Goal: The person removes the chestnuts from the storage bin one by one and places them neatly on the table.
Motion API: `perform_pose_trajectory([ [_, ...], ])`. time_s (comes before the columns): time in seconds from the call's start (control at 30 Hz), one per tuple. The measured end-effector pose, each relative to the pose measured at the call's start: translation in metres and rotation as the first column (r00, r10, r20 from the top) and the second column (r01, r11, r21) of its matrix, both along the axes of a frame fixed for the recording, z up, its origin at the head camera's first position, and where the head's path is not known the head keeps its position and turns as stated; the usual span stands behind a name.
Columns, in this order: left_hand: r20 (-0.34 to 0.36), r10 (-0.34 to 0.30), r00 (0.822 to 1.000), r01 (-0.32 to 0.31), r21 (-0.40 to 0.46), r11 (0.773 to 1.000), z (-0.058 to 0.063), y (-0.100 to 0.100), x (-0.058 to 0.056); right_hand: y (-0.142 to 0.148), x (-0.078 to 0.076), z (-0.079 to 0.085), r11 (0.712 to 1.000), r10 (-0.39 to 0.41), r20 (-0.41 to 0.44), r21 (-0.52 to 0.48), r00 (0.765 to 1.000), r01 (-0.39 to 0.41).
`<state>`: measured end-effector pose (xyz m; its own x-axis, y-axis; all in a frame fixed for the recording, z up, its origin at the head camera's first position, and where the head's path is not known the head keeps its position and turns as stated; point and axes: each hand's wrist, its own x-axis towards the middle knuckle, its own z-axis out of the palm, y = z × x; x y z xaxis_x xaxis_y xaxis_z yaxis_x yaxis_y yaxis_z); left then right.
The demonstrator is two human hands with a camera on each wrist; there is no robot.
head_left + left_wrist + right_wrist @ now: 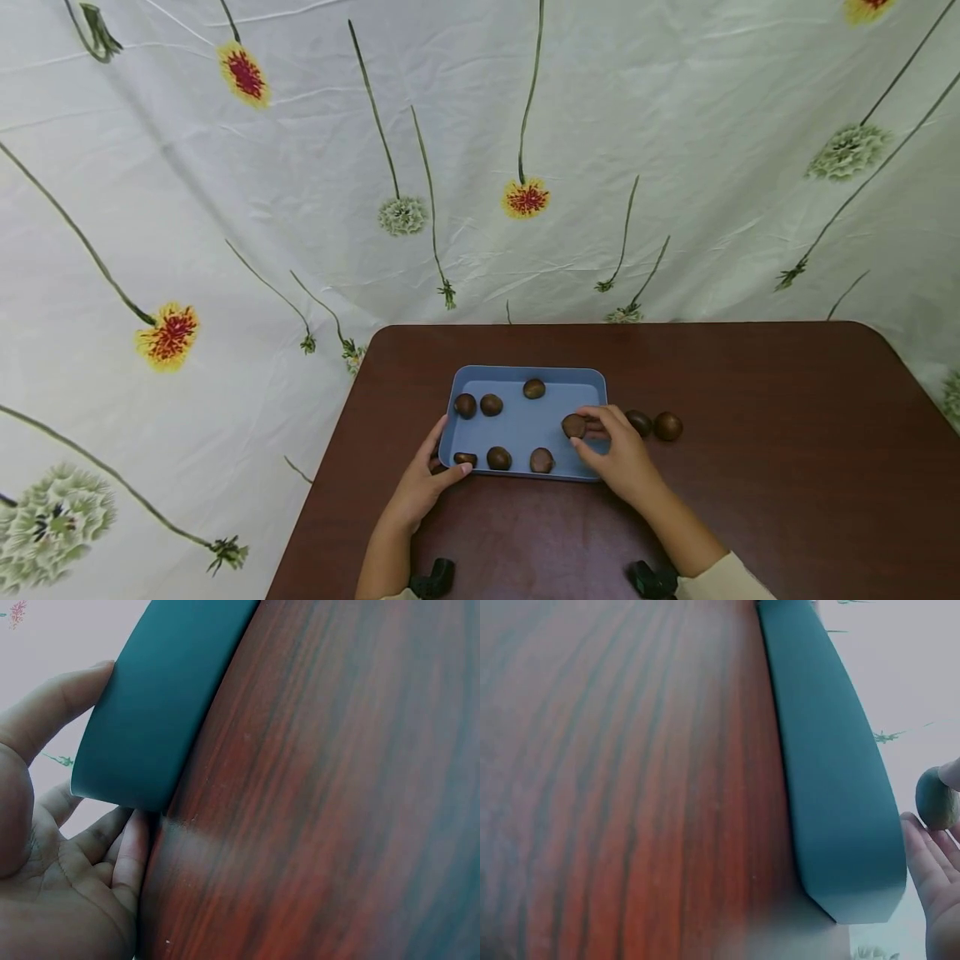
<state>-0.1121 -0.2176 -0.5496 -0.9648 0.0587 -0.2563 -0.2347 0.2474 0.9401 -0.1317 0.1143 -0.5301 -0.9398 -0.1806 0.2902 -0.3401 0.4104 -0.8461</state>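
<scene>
A blue tray (442, 433) with a low rim sits on the table, several brown chestnuts in it. My left hand (417, 483) grips its near left corner, thumb on the rim and the other fingers round the side. In the left wrist view, the thumb (67, 697) touches the top edge of the tray's wall (142, 720). Over the tray's right part, my right hand (618, 454) pinches a chestnut (573, 426) between thumb and fingers. The right wrist view shows this held chestnut (936, 799) at the right edge, above the tray's wall (832, 765).
Two more chestnuts, one partly behind my right hand and one fully visible (667, 426), lie on the dark wooden table (795, 450) right of the tray. A white cloth (315, 167) with printed flowers hangs behind. Black wrist devices (432, 578) show near both forearms.
</scene>
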Motion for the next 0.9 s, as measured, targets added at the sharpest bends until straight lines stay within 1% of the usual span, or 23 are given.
perform_pose_trajectory([
  [0.17, 0.011, -0.001, 1.0, 0.001, 0.012, 1.0, 0.002, 0.0, 0.001, 0.006, 0.004, 0.005, 0.996, 0.0, 0.045, -0.087, 0.999, 0.004],
  [0.27, 0.019, -0.001, 1.0, 0.001, 0.009, 1.0, 0.002, 0.001, 0.001, 0.012, 0.006, 0.007, 0.993, -0.011, 0.059, -0.119, 0.998, 0.018],
  [0.4, 0.016, -0.002, 1.0, 0.002, 0.005, 1.0, 0.003, 0.001, 0.001, 0.02, 0.007, 0.01, 0.989, -0.045, 0.065, -0.138, 0.997, 0.054],
  [0.6, 0.015, -0.004, 1.0, 0.004, 0.004, 1.0, 0.004, 0.001, 0.001, 0.035, 0.01, 0.011, 0.978, -0.091, 0.101, -0.179, 0.991, 0.108],
  [0.73, 0.016, -0.002, 1.0, 0.002, 0.01, 1.0, 0.004, 0.002, 0.001, 0.045, 0.012, 0.011, 0.968, -0.12, 0.094, -0.21, 0.988, 0.138],
  [0.8, 0.016, -0.001, 1.0, 0.001, 0.011, 1.0, 0.004, 0.001, 0.001, 0.05, 0.014, 0.01, 0.964, -0.137, 0.09, -0.216, 0.986, 0.153],
  [0.9, 0.013, 0.0, 1.0, 0.0, 0.009, 1.0, 0.004, 0.002, 0.001, 0.059, 0.016, 0.01, 0.963, -0.168, 0.088, -0.198, 0.982, 0.183],
])
